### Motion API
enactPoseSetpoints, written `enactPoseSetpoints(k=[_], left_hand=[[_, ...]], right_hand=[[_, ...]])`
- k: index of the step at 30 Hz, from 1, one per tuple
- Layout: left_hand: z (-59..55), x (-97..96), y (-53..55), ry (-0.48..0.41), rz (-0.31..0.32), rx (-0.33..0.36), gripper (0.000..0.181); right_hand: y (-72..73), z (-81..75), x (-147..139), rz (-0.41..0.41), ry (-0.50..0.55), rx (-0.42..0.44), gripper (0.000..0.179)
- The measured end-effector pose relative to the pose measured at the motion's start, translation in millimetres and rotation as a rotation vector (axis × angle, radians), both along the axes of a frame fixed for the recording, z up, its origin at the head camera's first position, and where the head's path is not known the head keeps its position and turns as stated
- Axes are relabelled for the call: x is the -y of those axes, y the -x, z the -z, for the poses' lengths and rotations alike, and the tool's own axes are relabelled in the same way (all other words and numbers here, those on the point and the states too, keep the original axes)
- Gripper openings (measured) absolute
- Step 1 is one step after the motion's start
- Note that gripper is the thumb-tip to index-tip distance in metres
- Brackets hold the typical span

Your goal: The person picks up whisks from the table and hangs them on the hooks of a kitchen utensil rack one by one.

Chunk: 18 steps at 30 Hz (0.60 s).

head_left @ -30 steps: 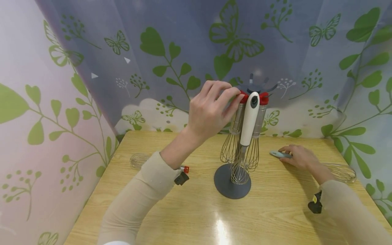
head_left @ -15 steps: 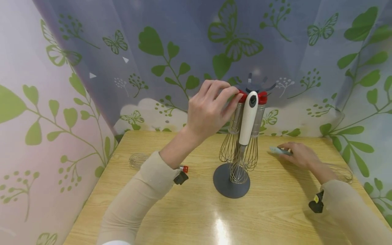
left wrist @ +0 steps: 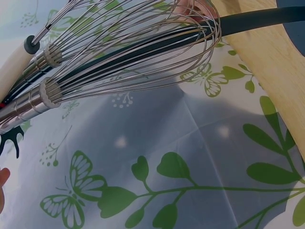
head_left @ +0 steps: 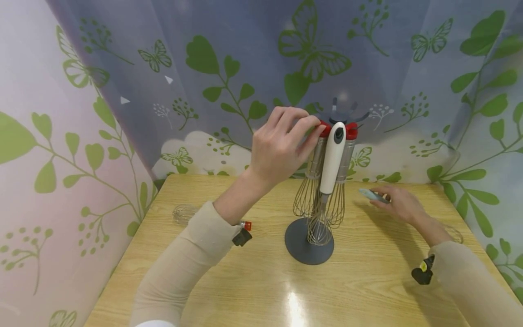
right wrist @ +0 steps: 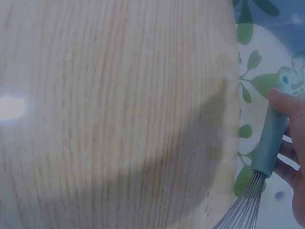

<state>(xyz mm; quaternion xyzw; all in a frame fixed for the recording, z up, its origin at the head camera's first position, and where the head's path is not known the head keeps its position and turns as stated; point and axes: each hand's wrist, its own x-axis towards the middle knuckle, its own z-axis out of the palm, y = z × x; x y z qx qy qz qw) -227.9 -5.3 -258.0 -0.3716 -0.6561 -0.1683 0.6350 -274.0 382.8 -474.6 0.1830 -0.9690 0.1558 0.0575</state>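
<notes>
My left hand (head_left: 279, 143) pinches the red end of a steel whisk (head_left: 325, 131) that hangs on the left side of a dark stand (head_left: 304, 254). A white-handled whisk (head_left: 333, 159) hangs in front, and another red-ended whisk (head_left: 346, 159) hangs on the right. In the left wrist view the wire loops (left wrist: 138, 62) of hanging whisks cross the upper part. My right hand (head_left: 402, 204) holds a whisk with a light blue handle (right wrist: 269, 138), above the table at the right. Thumb and fingers wrap that handle; its wires are mostly hidden behind the forearm in the head view.
Another whisk (head_left: 185, 214) with a red end lies on the wooden table (head_left: 245, 286) at the left, partly behind the left sleeve. Empty hooks (head_left: 343, 109) spread at the stand's top. A patterned curtain (head_left: 245, 45) closes off the back and sides.
My right hand has raised the light blue whisk off the table, with its handle end tilting up. The left hand stays at the red end of the hanging whisk.
</notes>
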Motion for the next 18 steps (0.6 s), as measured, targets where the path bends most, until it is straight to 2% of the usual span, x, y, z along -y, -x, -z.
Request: enactPoseSetpoints(k=[7,18], left_hand=[[-0.2,0.1,-0.5,0.005,-0.011,-0.01,0.016],[0.6,0.8,-2.4,0.006,-0.017,-0.012,0.016]], right_hand=[[-3.8,-6.9,4.1,0.022,0.088,-0.034,0.049],[-8.2,-14.8,9.6,0.022,0.207,-0.11,0.042]])
